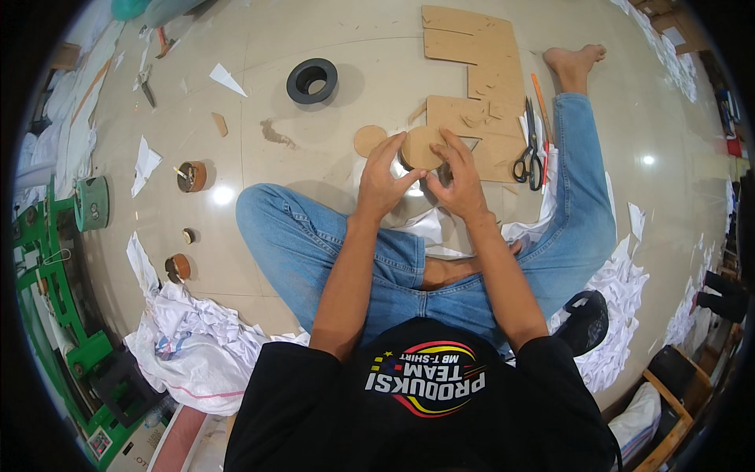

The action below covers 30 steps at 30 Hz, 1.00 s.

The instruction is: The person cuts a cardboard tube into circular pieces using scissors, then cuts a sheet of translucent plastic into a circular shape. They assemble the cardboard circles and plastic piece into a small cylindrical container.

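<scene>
A round cardboard disc [423,146] is held level between my two hands, just above the floor in front of my crossed leg. My left hand [382,179] grips its left edge, thumb at the near side. On the opposite edge, my right hand [459,182] has its fingers over the top and its thumb near the other thumb. A dark rim shows beneath the disc; what it belongs to is mostly hidden. Beside my left fingertips lies a smaller cardboard disc [368,141]. Farther off sits a black flanged ring [312,82] with a hole through it.
A cut cardboard sheet [495,75] with scraps lies ahead. Black-handled scissors [530,157] and an orange stick-like tool [543,110] rest by my right leg. Brown round containers [191,177], a green machine [47,275] and white fabric scraps [193,322] are at left.
</scene>
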### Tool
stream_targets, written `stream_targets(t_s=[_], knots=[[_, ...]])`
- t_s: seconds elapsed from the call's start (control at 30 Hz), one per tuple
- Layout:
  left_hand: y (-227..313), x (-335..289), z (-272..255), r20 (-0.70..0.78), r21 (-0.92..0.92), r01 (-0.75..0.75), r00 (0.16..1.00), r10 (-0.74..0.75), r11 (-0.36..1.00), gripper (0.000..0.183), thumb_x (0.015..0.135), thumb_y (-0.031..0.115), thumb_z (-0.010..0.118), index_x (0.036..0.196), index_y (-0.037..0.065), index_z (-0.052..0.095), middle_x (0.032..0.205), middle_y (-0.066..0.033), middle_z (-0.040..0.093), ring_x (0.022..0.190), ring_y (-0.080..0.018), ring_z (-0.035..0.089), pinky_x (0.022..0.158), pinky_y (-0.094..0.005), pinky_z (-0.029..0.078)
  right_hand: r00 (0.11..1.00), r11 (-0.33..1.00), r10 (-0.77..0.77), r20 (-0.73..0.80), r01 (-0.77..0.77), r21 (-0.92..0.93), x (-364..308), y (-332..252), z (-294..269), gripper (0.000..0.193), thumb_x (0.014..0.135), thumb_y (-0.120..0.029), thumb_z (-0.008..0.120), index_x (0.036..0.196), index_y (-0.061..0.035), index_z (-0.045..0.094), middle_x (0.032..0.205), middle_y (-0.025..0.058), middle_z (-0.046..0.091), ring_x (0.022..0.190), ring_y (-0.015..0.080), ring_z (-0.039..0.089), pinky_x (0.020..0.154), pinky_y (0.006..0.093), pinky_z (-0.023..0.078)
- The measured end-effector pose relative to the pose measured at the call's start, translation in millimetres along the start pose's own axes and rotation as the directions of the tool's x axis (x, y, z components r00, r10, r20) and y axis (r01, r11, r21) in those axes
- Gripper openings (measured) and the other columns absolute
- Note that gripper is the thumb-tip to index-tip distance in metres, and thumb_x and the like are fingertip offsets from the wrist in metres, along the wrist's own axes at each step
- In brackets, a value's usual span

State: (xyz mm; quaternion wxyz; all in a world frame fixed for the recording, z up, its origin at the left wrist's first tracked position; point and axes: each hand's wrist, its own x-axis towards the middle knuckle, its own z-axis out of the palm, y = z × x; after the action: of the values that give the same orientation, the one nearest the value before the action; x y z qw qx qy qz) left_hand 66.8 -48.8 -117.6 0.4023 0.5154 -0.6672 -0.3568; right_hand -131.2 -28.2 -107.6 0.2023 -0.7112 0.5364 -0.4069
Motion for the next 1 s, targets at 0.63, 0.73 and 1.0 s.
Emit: stream_targets(t_s=[0.63, 0.73, 1.0], knots=[[9.0, 9.5, -5.5, 0.017, 0.112, -0.065, 0.998, 0.063, 0.992, 0.082, 0.069, 0.022, 0.098, 0.141, 0.003, 0.062, 0.142, -0.0171, 0.066, 0.134, -0.0378, 0.059, 0.113, -0.046, 0.049, 0.982, 0.997, 0.063, 0.176, -0.071, 0.041, 16.9, 2.9, -25.4, 0.048, 0.079, -0.011, 0.087, 0.124, -0.0023, 0.072, 0.155, 0.0153, 0.059, 0.137, 0.0339, 0.061, 0.11, 0.0414, 0.053], [4.8, 9.4, -6.5, 0.022, 0.118, -0.09, 0.996, 0.088, 0.989, 0.085, 0.071, 0.025, 0.098, 0.144, 0.004, 0.062, 0.144, -0.0178, 0.065, 0.135, -0.0367, 0.059, 0.115, -0.0455, 0.048, 0.979, 0.999, 0.047, 0.196, -0.052, 0.017, 18.7, 0.6, -27.4, 0.048, 0.08, -0.013, 0.087, 0.124, -0.003, 0.072, 0.157, 0.0142, 0.058, 0.138, 0.0338, 0.059, 0.111, 0.0414, 0.052], [4.0, 9.9, -4.1, 0.048, 0.114, -0.073, 0.997, 0.067, 0.991, 0.087, 0.068, 0.02, 0.098, 0.145, 0.003, 0.061, 0.144, -0.0181, 0.064, 0.135, -0.0386, 0.058, 0.114, -0.0464, 0.047, 0.972, 0.998, 0.05, 0.231, -0.055, 0.014, 20.9, 0.7, -29.3, 0.05, 0.08, -0.013, 0.088, 0.126, -0.0026, 0.071, 0.159, 0.0137, 0.057, 0.139, 0.0341, 0.059, 0.112, 0.042, 0.051]])
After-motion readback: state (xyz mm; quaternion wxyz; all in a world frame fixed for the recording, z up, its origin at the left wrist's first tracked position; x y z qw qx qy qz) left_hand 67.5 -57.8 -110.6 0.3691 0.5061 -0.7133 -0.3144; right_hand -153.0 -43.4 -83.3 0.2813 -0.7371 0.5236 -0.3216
